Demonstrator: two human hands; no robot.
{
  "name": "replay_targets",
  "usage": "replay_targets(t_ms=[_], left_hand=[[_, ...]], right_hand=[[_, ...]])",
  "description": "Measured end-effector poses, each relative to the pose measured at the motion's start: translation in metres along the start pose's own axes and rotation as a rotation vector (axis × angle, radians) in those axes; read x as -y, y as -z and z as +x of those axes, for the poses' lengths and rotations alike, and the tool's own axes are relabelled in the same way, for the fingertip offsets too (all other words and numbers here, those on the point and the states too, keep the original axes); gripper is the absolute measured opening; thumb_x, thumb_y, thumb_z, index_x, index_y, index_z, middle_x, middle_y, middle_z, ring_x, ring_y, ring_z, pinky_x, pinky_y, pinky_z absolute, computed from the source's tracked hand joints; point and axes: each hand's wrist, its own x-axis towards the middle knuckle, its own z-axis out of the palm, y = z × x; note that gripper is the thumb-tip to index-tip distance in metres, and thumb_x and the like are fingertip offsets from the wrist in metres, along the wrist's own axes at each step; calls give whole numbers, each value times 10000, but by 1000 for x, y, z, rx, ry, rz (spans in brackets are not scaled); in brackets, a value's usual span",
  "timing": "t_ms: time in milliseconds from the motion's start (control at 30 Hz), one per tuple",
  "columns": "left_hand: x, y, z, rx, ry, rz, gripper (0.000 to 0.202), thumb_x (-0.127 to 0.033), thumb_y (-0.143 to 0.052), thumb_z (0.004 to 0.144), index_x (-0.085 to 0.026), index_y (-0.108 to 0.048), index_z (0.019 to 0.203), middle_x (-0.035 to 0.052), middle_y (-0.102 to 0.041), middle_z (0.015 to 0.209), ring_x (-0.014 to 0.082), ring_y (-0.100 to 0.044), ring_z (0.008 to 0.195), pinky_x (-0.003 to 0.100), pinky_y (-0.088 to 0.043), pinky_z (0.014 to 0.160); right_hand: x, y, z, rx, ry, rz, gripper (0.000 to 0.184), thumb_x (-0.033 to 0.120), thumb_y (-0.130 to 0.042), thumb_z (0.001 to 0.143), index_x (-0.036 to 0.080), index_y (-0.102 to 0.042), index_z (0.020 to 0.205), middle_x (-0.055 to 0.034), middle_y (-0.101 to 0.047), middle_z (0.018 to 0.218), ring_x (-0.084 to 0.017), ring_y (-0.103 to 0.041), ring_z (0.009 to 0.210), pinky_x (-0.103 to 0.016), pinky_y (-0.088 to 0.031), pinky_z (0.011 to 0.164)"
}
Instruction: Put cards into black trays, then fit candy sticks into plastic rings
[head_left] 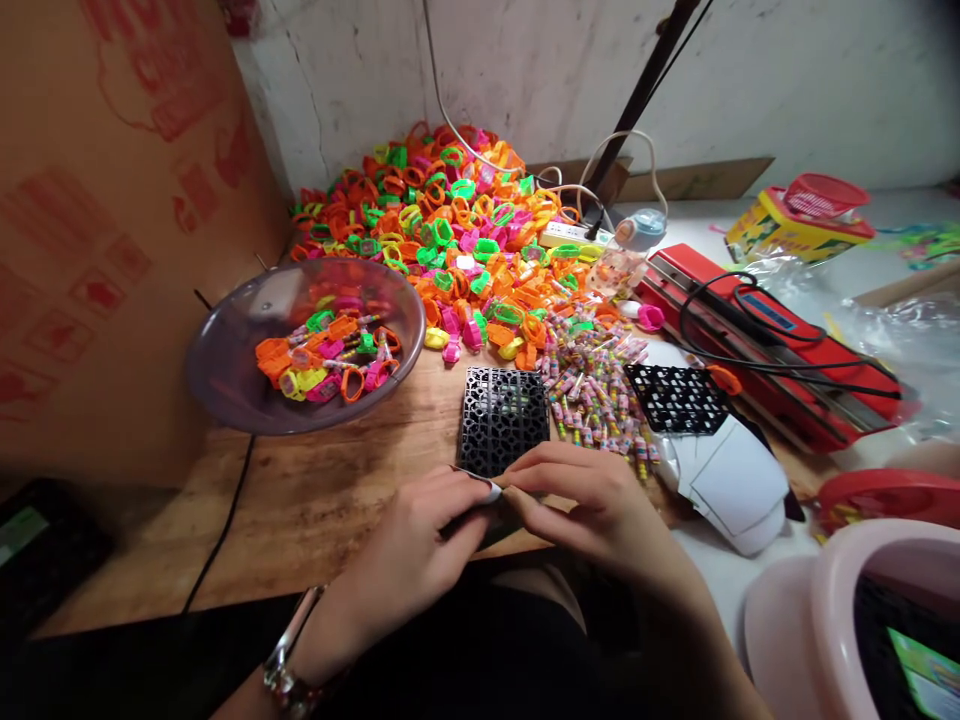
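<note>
My left hand (420,550) and my right hand (592,500) meet at the near edge of the wooden table (315,500), fingers pinched together on a small thin object I cannot make out. Just beyond them lies a black plastic grid (501,418). A second black grid (675,398) lies to the right on white card (731,480). Between the grids is a heap of small wrapped candy sticks (600,385). A big pile of orange, green and pink plastic rings (450,225) fills the back of the table.
A clear bowl (247,380) holding several coloured rings stands at the left. A red heat sealer (765,340) with black cable lies at the right. Pink basins (825,610) sit at lower right, a cardboard box (112,200) walls the left, and a power strip (574,235) lies behind.
</note>
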Motion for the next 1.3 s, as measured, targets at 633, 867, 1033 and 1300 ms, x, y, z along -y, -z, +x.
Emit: replay_targets(t_ms=[633,867,1033,1300], left_hand=[[42,4,-31,-227,497,-272,415,-418,-636,810,-173,-655,1145,99,-725,1013,246,-680,882,349,-554,778],[59,-13,-32,-595,587,52,816,-590,-623,751,-124,-446,1398,206,-434,1459,374,-346,1377,560,-259,1134],[23,-38,-16,-369,586,-772,686,-640,-438,885,-214,-433,1422,131,-513,1421,275,-479,1310,411,-402,1077],[42,-22,26,-274,449,-885,753,-640,-441,888,-150,-359,1454,185,-552,1367,286,-572,1180,361,-493,871]], right_hand=[[-47,-17,-22,-585,-720,867,210,388,-743,699,182,-708,678,-6,-660,637,-129,-594,580,-251,-512,572],[-25,-47,-40,-917,-181,-271,235,153,-651,812,263,-702,1013,-48,-730,899,-220,-675,842,-392,-548,799],[2,-83,-32,-383,-24,-317,506,249,-612,848,201,-513,1342,-122,-692,1153,-281,-636,1066,-513,-466,984],[-56,-30,-9,-594,-595,446,778,384,-716,761,227,-349,1429,-33,-690,921,-173,-660,812,-351,-548,771]])
